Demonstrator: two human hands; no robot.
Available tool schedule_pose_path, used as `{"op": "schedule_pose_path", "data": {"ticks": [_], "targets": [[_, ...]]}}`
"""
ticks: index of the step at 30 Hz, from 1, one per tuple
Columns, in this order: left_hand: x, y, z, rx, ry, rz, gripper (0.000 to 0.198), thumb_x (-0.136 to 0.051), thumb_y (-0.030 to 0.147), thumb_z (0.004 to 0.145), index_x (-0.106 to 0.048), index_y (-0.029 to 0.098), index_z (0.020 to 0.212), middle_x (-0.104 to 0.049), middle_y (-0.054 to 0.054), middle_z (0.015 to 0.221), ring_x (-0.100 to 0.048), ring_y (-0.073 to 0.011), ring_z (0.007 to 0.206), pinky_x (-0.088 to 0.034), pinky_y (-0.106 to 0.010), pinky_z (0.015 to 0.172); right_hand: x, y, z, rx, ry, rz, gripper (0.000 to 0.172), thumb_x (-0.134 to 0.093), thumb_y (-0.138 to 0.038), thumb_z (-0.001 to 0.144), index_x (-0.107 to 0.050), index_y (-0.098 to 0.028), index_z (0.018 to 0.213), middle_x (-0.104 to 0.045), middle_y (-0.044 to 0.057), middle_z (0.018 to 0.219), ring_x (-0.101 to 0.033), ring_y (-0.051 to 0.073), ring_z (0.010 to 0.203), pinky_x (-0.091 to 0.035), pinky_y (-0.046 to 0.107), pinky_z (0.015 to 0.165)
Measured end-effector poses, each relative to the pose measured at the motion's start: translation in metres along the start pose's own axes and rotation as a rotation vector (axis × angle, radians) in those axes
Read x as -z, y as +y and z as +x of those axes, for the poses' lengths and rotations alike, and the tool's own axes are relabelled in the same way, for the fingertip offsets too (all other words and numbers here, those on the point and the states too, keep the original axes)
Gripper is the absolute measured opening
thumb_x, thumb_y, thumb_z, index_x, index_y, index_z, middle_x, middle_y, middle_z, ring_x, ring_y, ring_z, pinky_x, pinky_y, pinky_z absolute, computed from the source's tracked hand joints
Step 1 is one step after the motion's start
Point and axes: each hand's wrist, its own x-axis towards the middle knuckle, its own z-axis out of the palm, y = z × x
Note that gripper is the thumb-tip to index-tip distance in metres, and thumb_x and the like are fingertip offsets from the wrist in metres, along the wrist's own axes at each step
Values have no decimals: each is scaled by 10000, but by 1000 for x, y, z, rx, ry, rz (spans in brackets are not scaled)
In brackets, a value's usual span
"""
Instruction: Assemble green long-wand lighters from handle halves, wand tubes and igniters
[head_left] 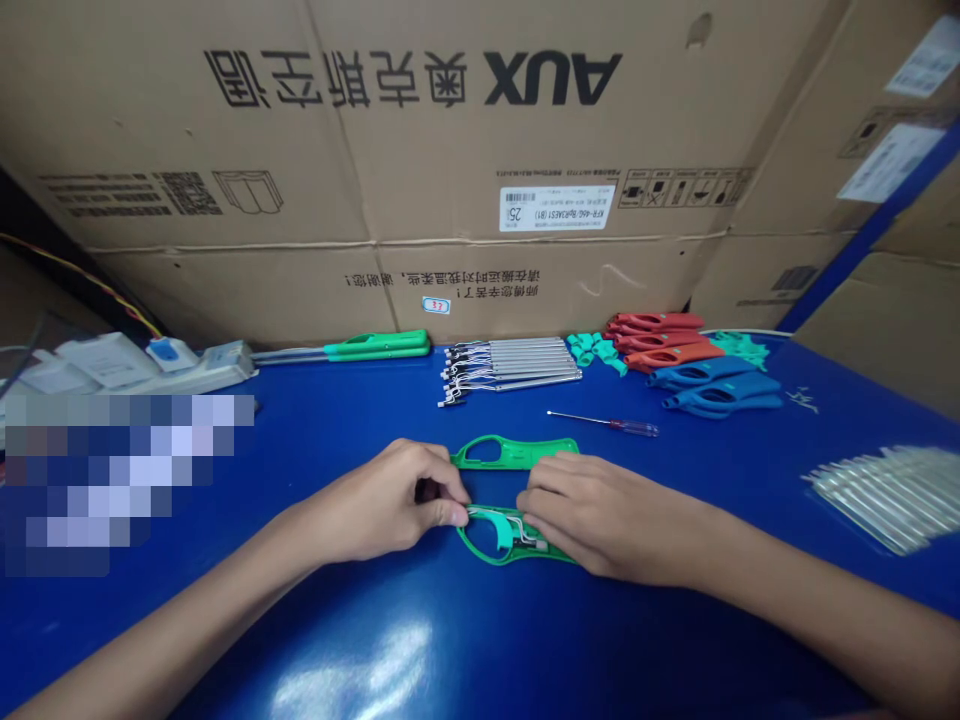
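Observation:
A green half-shell (474, 548) with white wires (517, 522) and a teal trigger piece (501, 530) inside lies on the blue table. My left hand (409, 500) pinches the left tip of this shell, where the wires end, with thumb and forefinger. Over the shell's right part rests my right hand (592, 515), its fingers bent and pressed together on the shell; their tips are partly hidden. Just behind, a second green half-shell (517, 455) lies with its inner side up, its right end partly covered by my right hand.
Along the back of the table (360, 620) lie green lighter bodies (382, 345), metal rods with wires (525, 365), teal pieces (596, 350), red shells (652, 325) and blue shells (720, 388). A screwdriver (607, 424) is nearer. Clear tubes (892, 495) lie right, a power strip (202, 372) left.

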Motion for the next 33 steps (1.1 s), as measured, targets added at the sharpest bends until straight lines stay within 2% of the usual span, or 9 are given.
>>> {"op": "schedule_pose_path", "data": {"ticks": [6, 12, 17, 20, 27, 33], "targets": [[1, 1, 1, 63, -15, -34, 83, -687, 229, 850, -766, 203, 854, -679, -10, 826, -600, -125, 745, -432, -218, 658, 1, 5, 1, -59, 30, 252, 247, -438, -200, 1001, -666, -126, 945, -574, 40, 818, -522, 151, 752, -413, 285, 696], [0, 2, -1, 51, -14, -11, 115, -657, 248, 872, -765, 215, 855, -663, -7, 820, -590, -121, 732, -423, -221, 647, 6, 9, 7, -165, -28, 455, 163, -579, -255, 950, -713, -165, 972, -655, 36, 886, -586, 149, 840, -427, 268, 754], [-2, 5, 1, 23, -7, 1, 134, -642, 258, 882, -768, 215, 862, -655, -12, 810, -583, -118, 714, -406, -219, 623, 13, 4, 10, -191, -83, 371, 129, -585, -168, 907, -711, -148, 890, -656, 46, 850, -594, 162, 819, -422, 274, 716], [-2, 7, 1, 1, -9, 10, 133, -640, 247, 882, -766, 209, 866, -655, -14, 810, -588, -117, 721, -410, -217, 632, 13, 2, 8, -155, -79, 308, 154, -544, -158, 907, -695, -145, 877, -636, 40, 820, -582, 158, 781, -412, 277, 691], [-5, 6, -1, 12, 5, 23, 133, -623, 291, 894, -721, 206, 923, -651, -7, 822, -588, -116, 705, -432, -221, 635, 4, 4, 5, -50, 15, 188, 152, -530, -146, 884, -670, -133, 826, -583, 16, 730, -532, 141, 687, -367, 287, 652], [-4, 5, -3, -83, 9, 87, 163, -540, 259, 944, -680, 211, 875, -638, 1, 827, -586, -117, 749, -424, -229, 669, 0, 3, 6, -49, 95, 152, 127, -494, -126, 892, -598, -141, 822, -555, -4, 709, -480, 130, 644, -340, 291, 617]]}}
